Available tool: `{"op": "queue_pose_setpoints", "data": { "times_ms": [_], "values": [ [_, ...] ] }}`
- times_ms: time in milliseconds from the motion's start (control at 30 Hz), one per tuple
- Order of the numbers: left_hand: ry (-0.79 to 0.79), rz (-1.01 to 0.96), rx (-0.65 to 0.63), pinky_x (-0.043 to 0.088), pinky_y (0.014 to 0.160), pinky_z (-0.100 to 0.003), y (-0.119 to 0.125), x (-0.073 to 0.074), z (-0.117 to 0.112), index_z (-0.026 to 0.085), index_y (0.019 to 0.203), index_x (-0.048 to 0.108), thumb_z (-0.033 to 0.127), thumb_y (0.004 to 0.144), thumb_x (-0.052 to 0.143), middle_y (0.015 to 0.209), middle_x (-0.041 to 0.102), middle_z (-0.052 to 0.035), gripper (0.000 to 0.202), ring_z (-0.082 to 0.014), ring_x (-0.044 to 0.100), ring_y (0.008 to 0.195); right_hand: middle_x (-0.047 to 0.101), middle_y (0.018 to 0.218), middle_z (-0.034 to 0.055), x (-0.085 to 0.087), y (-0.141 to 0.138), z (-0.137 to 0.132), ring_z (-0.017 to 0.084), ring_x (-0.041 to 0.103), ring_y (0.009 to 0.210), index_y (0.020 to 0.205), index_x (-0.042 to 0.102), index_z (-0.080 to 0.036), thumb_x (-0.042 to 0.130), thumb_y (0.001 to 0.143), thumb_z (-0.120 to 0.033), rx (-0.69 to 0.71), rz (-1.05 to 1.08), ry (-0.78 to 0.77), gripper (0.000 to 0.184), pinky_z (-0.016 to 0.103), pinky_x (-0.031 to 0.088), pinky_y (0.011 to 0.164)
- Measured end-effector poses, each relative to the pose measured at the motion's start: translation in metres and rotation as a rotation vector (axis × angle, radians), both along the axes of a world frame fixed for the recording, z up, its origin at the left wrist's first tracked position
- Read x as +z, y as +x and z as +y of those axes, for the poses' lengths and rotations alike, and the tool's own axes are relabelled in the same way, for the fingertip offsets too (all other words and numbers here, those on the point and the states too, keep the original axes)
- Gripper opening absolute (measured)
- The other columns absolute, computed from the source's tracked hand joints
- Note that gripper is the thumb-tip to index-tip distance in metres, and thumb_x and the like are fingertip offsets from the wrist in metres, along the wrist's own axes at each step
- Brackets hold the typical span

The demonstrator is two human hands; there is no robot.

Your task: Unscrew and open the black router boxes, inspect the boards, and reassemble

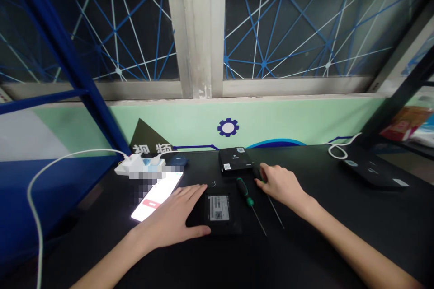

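My left hand [179,214] lies with fingers stretched at the left side of a flat black box [236,225], which has a white printed label [219,208] on its upper face. The thumb rests near the box's lower left edge. My right hand [278,182] has its fingers closed on the dark handle of a screwdriver [276,212], whose thin shaft points down to the right along the table. Between the box and that tool lies another screwdriver [250,201] with a black and green handle. Part of the held handle is hidden by my fingers.
A black device [234,160] with stickers stands behind the screwdrivers. Left of my left hand are a lit phone [159,196] and a white power strip [122,168] with cables. Another flat black device [375,174] lies at the right. Blue frame bars [98,113] rise at left.
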State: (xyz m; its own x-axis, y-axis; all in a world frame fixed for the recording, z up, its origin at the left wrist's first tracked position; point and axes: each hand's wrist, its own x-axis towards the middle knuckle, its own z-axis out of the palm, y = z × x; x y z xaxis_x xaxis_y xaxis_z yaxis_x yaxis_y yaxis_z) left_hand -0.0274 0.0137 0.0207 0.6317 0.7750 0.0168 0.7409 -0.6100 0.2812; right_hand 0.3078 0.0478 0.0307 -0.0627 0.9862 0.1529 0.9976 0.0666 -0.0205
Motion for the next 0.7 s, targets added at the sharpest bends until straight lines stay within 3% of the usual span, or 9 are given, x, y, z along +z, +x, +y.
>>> {"op": "queue_pose_setpoints", "data": {
  "times_ms": [267,500,600,700],
  "values": [
    [-0.017,0.000,0.004,0.033,0.114,-0.055,0.000,0.001,0.000,0.031,0.159,0.021,0.076,0.088,0.052,0.160,0.034,-0.0073,0.089,-0.0365,0.035,0.144,0.051,0.061,-0.0010,-0.004,0.003,0.002,0.016,0.049,0.053,0.078,0.049,-0.021,0.059,0.077,-0.020,0.048,0.167,0.047,0.010,0.027,0.023,0.050],
    [-0.017,-0.015,0.007,0.035,0.113,-0.055,0.000,0.001,0.000,0.033,0.159,0.021,0.076,0.088,0.052,0.159,0.036,-0.0077,0.089,-0.0370,0.036,0.144,0.047,0.054,-0.0031,0.004,0.006,0.003,0.015,0.044,0.049,0.066,0.038,-0.024,0.058,0.073,-0.021,0.067,0.316,0.147,0.021,0.028,0.027,0.050],
    [-0.017,-0.026,0.007,0.036,0.112,-0.055,0.000,0.001,0.000,0.033,0.159,0.021,0.076,0.088,0.053,0.159,0.036,-0.0074,0.089,-0.0370,0.036,0.144,0.047,0.052,-0.0050,0.012,0.008,0.001,0.013,0.041,0.047,0.064,0.035,-0.024,0.060,0.073,-0.022,0.088,0.494,0.195,0.027,0.027,0.030,0.050],
    [-0.013,-0.017,0.001,0.034,0.113,-0.055,-0.001,0.000,0.000,0.033,0.159,0.020,0.075,0.088,0.052,0.160,0.035,-0.0072,0.089,-0.0367,0.035,0.144,0.045,0.052,-0.0071,0.017,0.005,-0.003,0.011,0.040,0.048,0.066,0.036,-0.024,0.066,0.075,-0.027,0.157,0.821,0.233,0.032,0.025,0.033,0.049]
  ]
}}
